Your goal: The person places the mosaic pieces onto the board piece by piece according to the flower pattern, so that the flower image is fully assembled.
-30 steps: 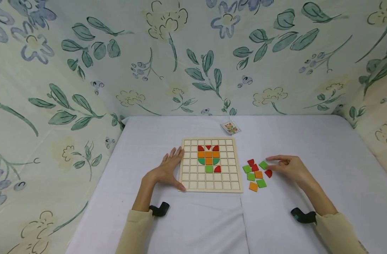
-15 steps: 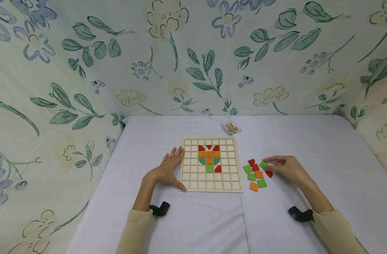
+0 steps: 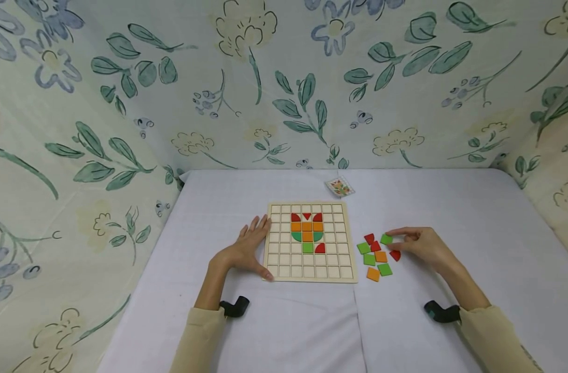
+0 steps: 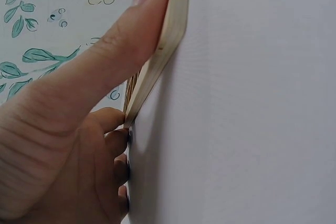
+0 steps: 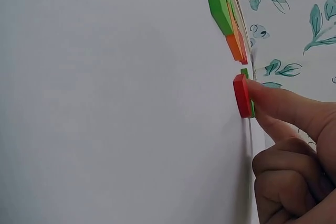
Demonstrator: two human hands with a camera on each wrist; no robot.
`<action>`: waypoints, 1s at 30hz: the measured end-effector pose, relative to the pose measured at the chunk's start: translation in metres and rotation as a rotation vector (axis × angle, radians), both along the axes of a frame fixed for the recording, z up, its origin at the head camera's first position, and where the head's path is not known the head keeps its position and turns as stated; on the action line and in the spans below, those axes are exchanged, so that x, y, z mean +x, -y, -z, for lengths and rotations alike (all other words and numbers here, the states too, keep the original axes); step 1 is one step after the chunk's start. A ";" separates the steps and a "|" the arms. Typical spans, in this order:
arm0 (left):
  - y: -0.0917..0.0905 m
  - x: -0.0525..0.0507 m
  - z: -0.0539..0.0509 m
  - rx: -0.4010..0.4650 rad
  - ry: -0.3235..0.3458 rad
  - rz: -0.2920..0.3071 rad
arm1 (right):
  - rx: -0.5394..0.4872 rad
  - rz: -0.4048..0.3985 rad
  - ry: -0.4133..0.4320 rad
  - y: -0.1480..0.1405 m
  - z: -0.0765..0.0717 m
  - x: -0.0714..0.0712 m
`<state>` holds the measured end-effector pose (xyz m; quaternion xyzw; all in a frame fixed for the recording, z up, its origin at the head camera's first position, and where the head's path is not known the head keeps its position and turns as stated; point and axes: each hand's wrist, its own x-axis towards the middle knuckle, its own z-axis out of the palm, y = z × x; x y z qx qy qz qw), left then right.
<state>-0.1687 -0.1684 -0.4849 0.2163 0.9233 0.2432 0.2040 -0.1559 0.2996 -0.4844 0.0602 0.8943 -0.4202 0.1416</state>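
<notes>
My left hand (image 3: 247, 248) rests spread along the left edge of a wooden grid board (image 3: 277, 261). Its thumb (image 4: 105, 66) lies over the near corner. Red, orange and green pieces form a tulip-like shape on the board, with a green square (image 3: 308, 247) and a red quarter-round piece (image 3: 320, 248) at its foot. Right of the board, my right hand (image 3: 421, 243) pinches a green square tile (image 3: 386, 239) between thumb and index finger. Just below the thumb lies a red rounded piece (image 3: 395, 255); it partly hides the green tile in the right wrist view.
Several loose pieces lie near the right hand, among them an orange square (image 3: 380, 257), a green square (image 3: 385, 269) and a red piece (image 3: 375, 246). A small pattern card (image 3: 340, 187) lies beyond the board on the white cloth (image 3: 428, 197). Flowered fabric (image 3: 302, 124) stands behind.
My right hand has moved slightly left, its thumb and index finger coming onto the green square tile, which has turned and shifted a little. The left hand stays on the board.
</notes>
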 end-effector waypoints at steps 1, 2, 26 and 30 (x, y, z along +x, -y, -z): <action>0.000 0.000 0.000 -0.002 0.002 0.000 | 0.001 0.000 0.000 0.000 0.000 0.000; 0.000 0.000 0.000 -0.004 0.003 0.000 | 0.000 0.000 0.000 0.000 0.000 0.000; 0.002 0.000 0.000 -0.003 0.000 0.008 | -0.015 0.042 0.015 -0.002 0.004 -0.002; 0.001 0.000 0.000 -0.003 -0.004 0.013 | -0.003 0.039 0.034 -0.002 0.004 -0.003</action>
